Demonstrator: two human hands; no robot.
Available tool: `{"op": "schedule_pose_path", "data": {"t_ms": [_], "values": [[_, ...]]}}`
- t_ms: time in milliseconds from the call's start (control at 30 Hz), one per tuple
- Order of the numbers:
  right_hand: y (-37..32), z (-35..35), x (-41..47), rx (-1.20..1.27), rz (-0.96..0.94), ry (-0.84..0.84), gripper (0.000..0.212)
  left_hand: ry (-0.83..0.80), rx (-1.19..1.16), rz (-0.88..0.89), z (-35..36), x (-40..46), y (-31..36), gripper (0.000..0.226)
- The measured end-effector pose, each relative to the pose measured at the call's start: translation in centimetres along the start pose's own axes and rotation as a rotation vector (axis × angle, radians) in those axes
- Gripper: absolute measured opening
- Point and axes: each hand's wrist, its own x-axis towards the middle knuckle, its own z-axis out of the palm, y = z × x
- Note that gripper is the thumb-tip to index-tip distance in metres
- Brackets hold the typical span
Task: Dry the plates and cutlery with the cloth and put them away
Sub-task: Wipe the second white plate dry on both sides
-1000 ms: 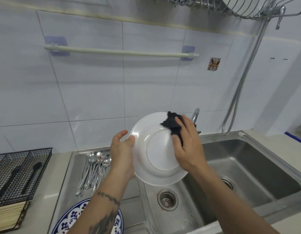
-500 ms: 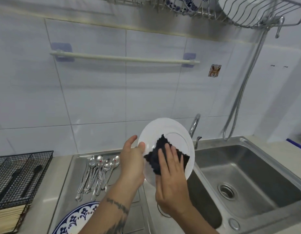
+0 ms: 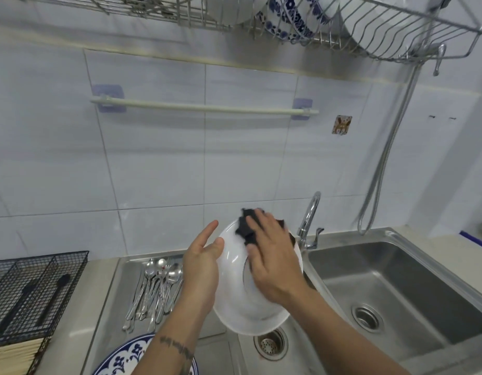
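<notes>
Over the sink I hold a white plate (image 3: 250,318) tilted on edge. My left hand (image 3: 202,272) grips its left rim, thumb on the front face and one finger pointing up. With flat fingers, my right hand (image 3: 275,261) presses a dark cloth (image 3: 246,226) against the plate's upper part. Several spoons and other cutlery (image 3: 158,282) lie in a bunch on the steel drainboard to the left. A blue-patterned plate (image 3: 120,358) lies at the bottom edge, partly hidden by my left forearm.
A wire dish rack (image 3: 397,36) overhead holds white and blue-patterned plates. A black mesh cutlery basket (image 3: 37,290) with dark utensils stands on the left counter. The tap (image 3: 311,212) rises behind the plate, beside the right sink basin (image 3: 397,280). A spray hose (image 3: 383,163) hangs along the wall.
My right hand has slid the cloth from the plate's middle up to its upper rim. The plate has tipped over. My view has tilted upward, showing more of the rack.
</notes>
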Motion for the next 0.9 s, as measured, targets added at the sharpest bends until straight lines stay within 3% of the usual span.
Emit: {"op": "schedule_pose_path", "data": {"t_ms": [100,267,433,733,833,900], "values": [[-0.9,0.0,0.6,-0.055,-0.15,-0.061,0.055,0.01,0.001,0.047,-0.1,0.2,0.0,0.035],[0.7,-0.2,0.8,0.014,0.108,0.041,0.055,0.023,-0.001,0.082,-0.7,0.3,0.5,0.036],[-0.6,0.2,1.0,-0.027,-0.175,-0.082,0.054,0.015,0.025,0.077,-0.3,0.7,0.0,0.033],[4.1,0.9,-4.0,0.451,0.418,0.198,0.047,0.043,-0.202,-0.087,-1.5,2.0,-0.4,0.03],[3.1,2.1,-6.5,0.4,0.456,0.263,0.054,0.031,-0.314,-0.143,-1.1,2.5,-1.0,0.032],[1.8,2.4,-7.4,0.291,0.353,0.246,0.057,0.027,-0.346,-0.175,-0.7,2.8,-1.7,0.036]]}}
